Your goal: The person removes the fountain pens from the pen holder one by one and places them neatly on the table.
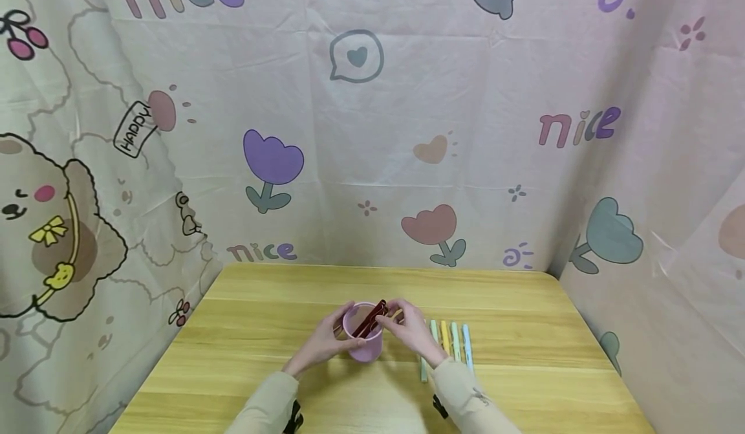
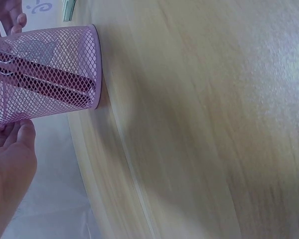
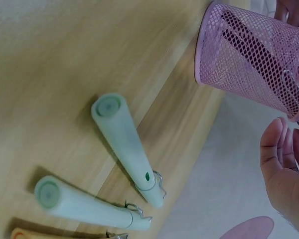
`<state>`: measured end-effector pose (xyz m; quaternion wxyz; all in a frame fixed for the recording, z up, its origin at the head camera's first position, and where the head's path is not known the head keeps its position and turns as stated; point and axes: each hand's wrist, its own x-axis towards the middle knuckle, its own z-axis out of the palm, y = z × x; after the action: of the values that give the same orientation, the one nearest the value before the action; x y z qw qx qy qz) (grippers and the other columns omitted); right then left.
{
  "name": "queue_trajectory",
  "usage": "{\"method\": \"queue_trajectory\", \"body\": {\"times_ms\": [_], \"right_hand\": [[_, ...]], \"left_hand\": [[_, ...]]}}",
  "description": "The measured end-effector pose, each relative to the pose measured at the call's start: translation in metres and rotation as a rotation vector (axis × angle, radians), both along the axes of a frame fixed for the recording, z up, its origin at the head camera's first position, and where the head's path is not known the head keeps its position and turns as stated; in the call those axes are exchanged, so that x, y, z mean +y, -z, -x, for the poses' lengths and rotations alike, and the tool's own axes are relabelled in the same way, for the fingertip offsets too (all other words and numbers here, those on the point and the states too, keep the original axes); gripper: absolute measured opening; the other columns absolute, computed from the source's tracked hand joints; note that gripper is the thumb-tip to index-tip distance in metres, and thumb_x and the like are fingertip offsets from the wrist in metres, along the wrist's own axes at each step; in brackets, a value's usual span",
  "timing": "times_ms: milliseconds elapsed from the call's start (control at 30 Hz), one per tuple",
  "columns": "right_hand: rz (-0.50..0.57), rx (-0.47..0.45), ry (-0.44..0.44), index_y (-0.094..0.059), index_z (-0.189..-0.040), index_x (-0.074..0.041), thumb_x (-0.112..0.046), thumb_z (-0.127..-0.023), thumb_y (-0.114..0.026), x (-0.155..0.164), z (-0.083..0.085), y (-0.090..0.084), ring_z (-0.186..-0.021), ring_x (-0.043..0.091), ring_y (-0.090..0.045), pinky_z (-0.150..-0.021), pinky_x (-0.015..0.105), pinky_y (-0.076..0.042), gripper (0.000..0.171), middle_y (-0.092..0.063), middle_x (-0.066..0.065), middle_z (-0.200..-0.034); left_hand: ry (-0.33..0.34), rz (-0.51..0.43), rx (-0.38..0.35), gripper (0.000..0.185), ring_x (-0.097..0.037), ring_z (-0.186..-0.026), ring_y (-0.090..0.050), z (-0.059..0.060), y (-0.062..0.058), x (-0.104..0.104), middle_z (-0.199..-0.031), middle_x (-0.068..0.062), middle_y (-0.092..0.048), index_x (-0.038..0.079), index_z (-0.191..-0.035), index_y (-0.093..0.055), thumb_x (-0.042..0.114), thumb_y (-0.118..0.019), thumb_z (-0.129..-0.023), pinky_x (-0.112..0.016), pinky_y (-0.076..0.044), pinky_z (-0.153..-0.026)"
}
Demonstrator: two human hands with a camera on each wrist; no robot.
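Apparently steady, the left hand [image 1: 323, 345] sits just left of centre in the lower part of the head view, thumb on the near side and fingers on the far side, holding the pink mesh holder [image 1: 367, 351] near its rim. If that hold slackened, I think a sideways push on the contents could tip the holder, as it looks light.

Inside the holder, at lower centre, lean dark red sticks [image 1: 369, 321], their upper ends slanting to the right past the rim; the left wrist view shows their lower ends close to the base. Their metal clips might snag on the mesh or rim if the sticks were twisted or drawn out at an angle.

Just right of them is the right hand [image 1: 412, 332], its fingers bent and their tips narrowly spaced at the upper ends. I cannot tell whether it pinches the sticks or only touches them; a loose touch could let them slide round inside.

Farther right lie a pale green stick [image 1: 434, 330], a yellow stick [image 1: 445, 337] and a blue stick [image 1: 468, 343], among others, on the table [image 1: 535, 350]. The right sleeve [image 1: 468, 398] overlaps this row in the head view, so a low sweep of the arm could knock it askew.
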<state>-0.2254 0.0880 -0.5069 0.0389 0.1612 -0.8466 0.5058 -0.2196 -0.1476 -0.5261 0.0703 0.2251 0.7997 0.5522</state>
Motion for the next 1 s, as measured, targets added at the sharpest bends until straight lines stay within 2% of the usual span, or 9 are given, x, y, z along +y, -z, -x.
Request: {"method": "queue_trajectory", "body": {"times_ms": [167,400,600,1000], "right_hand": [[0.005,-0.011,0.006,-0.064,-0.109,0.000,-0.026,-0.090,-0.075,-0.0031,0.0024,0.0035,-0.077,0.014,-0.062,-0.058,0.017,-0.055,0.035,-0.067,0.012,-0.096],[0.008,0.065,-0.003,-0.063,-0.104,0.001,-0.021,-0.090,-0.075,-0.0049,0.0013,0.0060,-0.072,0.011,-0.061,-0.054,0.019,-0.055,0.030,-0.065,0.010,-0.089],[0.000,0.002,0.027,-0.065,-0.104,-0.001,-0.021,-0.088,-0.076,-0.0077,0.0024,0.0024,-0.073,0.011,-0.061,-0.056,0.017,-0.054,0.028,-0.066,0.010,-0.092],[0.022,-0.005,0.027,-0.065,-0.103,0.000,-0.017,-0.088,-0.077,-0.0077,0.0013,0.0016,-0.074,0.015,-0.063,-0.059,0.017,-0.056,0.026,-0.067,0.011,-0.091]], "left_hand": [[-0.003,0.012,0.017,0.094,-0.051,-0.142,-0.040,0.0006,0.0007,0.0002,-0.156,-0.035,-0.033,-0.011,-0.154,-0.023,0.018,-0.081,-0.085,-0.060,-0.034,-0.120],[-0.004,0.026,0.032,0.095,-0.050,-0.141,-0.042,0.0007,0.0014,0.0006,-0.156,-0.035,-0.035,-0.012,-0.154,-0.024,0.020,-0.082,-0.085,-0.059,-0.036,-0.119],[0.000,0.013,0.028,0.094,-0.050,-0.141,-0.041,0.0012,0.0026,0.0002,-0.155,-0.035,-0.035,-0.012,-0.153,-0.024,0.020,-0.081,-0.085,-0.058,-0.035,-0.119],[-0.005,0.014,0.040,0.093,-0.051,-0.141,-0.042,0.0015,0.0029,-0.0014,-0.155,-0.036,-0.036,-0.012,-0.153,-0.025,0.018,-0.081,-0.085,-0.061,-0.036,-0.119]]}}
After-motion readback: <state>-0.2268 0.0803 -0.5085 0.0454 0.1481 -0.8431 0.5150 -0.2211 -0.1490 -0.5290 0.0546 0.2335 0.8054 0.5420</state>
